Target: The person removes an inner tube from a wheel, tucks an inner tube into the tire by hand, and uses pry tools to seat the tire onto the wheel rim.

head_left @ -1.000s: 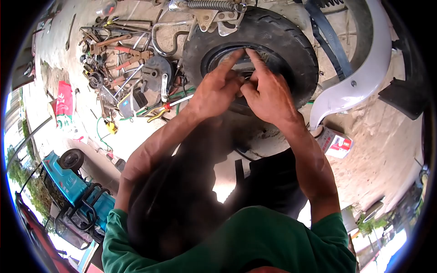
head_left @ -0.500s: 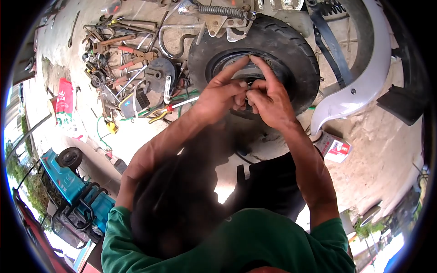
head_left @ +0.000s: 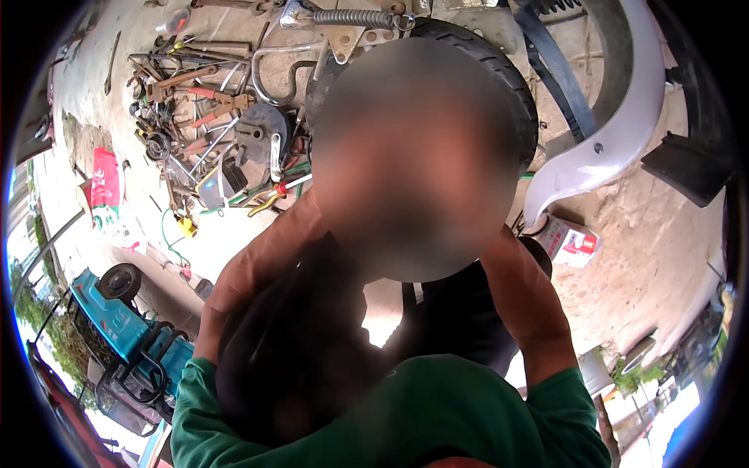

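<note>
A large round blur covers the middle of the head view, over both hands and most of the black tyre (head_left: 511, 74). My left hand (head_left: 363, 168) shows only as a smeared skin-coloured patch in the left part of the blur. The same goes for my right hand (head_left: 460, 168) in its right part. Fingers, and anything between them, cannot be made out. Both forearms reach up to the tyre from below. Only the tyre's upper and right tread shows clearly. A metal bracket with a coil spring (head_left: 363, 19) lies at its upper left.
Many hand tools, among them a rusty wrench (head_left: 186, 76), lie left of the tyre, near a dark round metal part (head_left: 261, 132). A pale curved fender (head_left: 581, 168) and a printed box (head_left: 573, 240) are at the right. A blue vehicle (head_left: 117, 316) stands lower left.
A round blur now hides the hands and the wheel's centre, which were clear before. The surroundings have shifted slightly left and up in the view since half a second ago.
</note>
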Demonstrator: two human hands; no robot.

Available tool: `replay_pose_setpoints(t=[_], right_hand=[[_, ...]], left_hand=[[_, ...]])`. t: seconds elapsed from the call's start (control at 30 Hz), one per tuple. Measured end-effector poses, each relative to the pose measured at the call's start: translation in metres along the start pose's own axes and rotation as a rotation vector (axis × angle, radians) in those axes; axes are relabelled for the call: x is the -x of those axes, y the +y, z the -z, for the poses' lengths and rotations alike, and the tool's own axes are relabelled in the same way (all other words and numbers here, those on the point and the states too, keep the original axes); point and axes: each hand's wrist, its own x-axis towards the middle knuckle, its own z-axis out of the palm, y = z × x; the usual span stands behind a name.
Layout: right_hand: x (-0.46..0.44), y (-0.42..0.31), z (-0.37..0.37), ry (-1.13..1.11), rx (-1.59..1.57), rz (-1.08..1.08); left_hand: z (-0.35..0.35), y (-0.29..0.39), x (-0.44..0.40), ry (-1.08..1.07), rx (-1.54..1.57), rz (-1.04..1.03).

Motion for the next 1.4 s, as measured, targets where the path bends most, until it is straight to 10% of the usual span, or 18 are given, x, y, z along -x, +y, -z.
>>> replay_pose_setpoints(t=[0.1, 0.2, 0.3, 0.5, 0.6, 0.7, 0.9, 1.27, 1.37, 1.4], right_hand=[[-0.007, -0.024, 0.002, -0.073, -0.14, -0.497], [-0.008, -0.029, 0.001, -0.058, -0.177, -0.558], [-0.001, -0.025, -0.009, 0.114, 0.198, -0.218], [-0.011, -0.03, -0.01, 0.07, 0.265, -0.198], [-0.015, -0.034, -0.008, 0.001, 0.066, -0.493], [-0.008, -0.003, -0.02, 0.165, 0.081, -0.23], [-0.01, -0.017, -0.016, 0.046, -0.092, -0.501], [-0.009, -0.002, -0.012, 0.017, -0.165, -0.466], [-0.007, 0.0, -0.01, 0.012, -0.169, -0.457], [-0.007, 0.0, -0.01, 0.007, -0.173, -0.451]], left_hand=[[-0.008, 0.008, 0.001, 0.03, -0.036, 0.049], [-0.008, 0.008, -0.002, 0.059, -0.086, 0.028], [0.0, 0.003, -0.004, 0.099, -0.119, 0.018], [-0.012, 0.016, -0.002, 0.13, -0.313, 0.073], [0.018, 0.019, -0.005, 0.047, -0.749, -0.116], [0.042, 0.023, -0.001, 0.009, -1.153, -0.326], [-0.024, 0.072, 0.008, 0.478, -1.714, -0.971], [-0.016, 0.073, -0.026, 0.544, -2.14, -0.62], [-0.024, 0.114, -0.041, 0.255, -1.679, -0.073], [-0.006, 0.112, -0.047, 0.191, -1.673, -0.22]])
